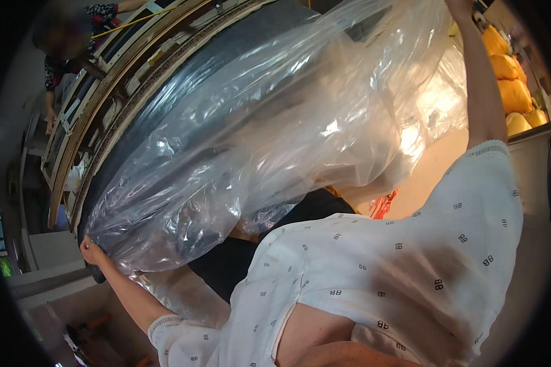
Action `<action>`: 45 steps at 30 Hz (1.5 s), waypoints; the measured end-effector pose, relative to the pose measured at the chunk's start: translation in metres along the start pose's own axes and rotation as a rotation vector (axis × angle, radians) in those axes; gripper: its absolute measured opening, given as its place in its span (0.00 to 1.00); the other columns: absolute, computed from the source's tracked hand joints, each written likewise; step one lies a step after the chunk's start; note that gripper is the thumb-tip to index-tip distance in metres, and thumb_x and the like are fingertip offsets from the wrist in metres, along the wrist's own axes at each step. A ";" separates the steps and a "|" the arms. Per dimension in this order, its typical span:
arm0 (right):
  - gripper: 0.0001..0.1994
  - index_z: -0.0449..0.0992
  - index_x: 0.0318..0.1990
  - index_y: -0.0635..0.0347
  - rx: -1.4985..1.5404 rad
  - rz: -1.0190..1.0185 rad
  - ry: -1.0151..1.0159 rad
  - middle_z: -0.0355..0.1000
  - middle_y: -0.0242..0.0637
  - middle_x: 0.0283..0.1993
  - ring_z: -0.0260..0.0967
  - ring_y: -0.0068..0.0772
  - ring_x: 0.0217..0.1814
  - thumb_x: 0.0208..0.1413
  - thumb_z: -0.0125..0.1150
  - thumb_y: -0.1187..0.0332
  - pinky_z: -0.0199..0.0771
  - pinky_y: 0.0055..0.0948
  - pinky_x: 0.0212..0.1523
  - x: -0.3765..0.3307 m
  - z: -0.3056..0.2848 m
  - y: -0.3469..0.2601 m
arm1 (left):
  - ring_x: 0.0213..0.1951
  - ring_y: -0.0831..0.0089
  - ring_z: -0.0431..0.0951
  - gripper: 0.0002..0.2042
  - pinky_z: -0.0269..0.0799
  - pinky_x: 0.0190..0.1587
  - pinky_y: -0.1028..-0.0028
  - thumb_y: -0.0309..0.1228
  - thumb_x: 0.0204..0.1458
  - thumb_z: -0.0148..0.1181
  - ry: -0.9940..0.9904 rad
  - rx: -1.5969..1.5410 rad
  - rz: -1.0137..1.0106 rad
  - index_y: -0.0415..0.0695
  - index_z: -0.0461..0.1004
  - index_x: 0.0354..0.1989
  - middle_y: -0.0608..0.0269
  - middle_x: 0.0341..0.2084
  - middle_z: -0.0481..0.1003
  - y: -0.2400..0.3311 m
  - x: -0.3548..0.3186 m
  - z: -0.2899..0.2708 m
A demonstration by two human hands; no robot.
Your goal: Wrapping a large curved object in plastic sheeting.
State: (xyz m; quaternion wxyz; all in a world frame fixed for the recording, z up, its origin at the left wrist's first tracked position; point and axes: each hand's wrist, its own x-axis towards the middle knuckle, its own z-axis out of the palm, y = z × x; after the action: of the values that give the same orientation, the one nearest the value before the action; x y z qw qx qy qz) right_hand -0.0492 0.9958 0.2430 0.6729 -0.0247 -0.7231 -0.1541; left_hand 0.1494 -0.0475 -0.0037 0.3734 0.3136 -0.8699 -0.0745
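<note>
A large sheet of clear plastic film [275, 140] stretches between my two arms, wrinkled and shiny. My left hand [92, 251] is closed on its left edge, beside the corner of a long table. My right arm reaches up to the far right, where my right hand [461, 8] grips the other end of the film; the top of the frame cuts off part of that hand. Under the film lies a dark grey sheet-like surface [226, 52] on the table. The film's near side hangs down in front of my body.
Wooden rails [113, 85] edge the table's far side, bent by the lens. Beyond them, another person's hand [51, 121] rests near the frame. Yellow stuffed bags [509, 73] are piled at the far right. Something red [384, 205] lies below the film's hanging edge.
</note>
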 end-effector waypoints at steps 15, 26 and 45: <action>0.26 0.67 0.51 0.56 0.771 -0.054 -0.767 0.59 0.44 0.56 0.56 0.46 0.57 0.46 0.58 0.51 0.59 0.35 0.55 -0.177 0.000 -0.212 | 0.37 0.53 0.72 0.17 0.65 0.40 0.61 0.42 0.49 0.54 0.041 0.312 -0.061 0.39 0.75 0.34 0.50 0.33 0.74 -0.049 -0.009 -0.027; 0.17 0.74 0.38 0.53 0.814 -0.180 -0.948 0.69 0.32 0.38 0.63 0.33 0.45 0.45 0.60 0.54 0.62 0.32 0.42 -0.149 0.058 -0.254 | 0.36 0.56 0.72 0.17 0.65 0.40 0.64 0.43 0.50 0.53 0.013 0.257 -0.037 0.40 0.74 0.35 0.52 0.33 0.74 -0.047 -0.014 -0.032; 0.09 0.70 0.30 0.62 1.054 0.012 -0.722 0.69 0.49 0.32 0.67 0.52 0.37 0.45 0.57 0.66 0.66 0.42 0.37 -0.139 0.091 -0.323 | 0.41 0.69 0.73 0.17 0.66 0.44 0.75 0.39 0.53 0.54 0.047 -0.044 -0.177 0.37 0.73 0.42 0.58 0.40 0.74 -0.031 -0.071 -0.181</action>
State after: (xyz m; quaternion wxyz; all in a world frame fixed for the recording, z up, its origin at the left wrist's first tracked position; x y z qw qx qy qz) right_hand -0.2023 0.7353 0.0410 0.3097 0.2553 -0.8828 0.2439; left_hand 0.3278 -0.0109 0.0704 0.3925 0.3827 -0.8279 -0.1188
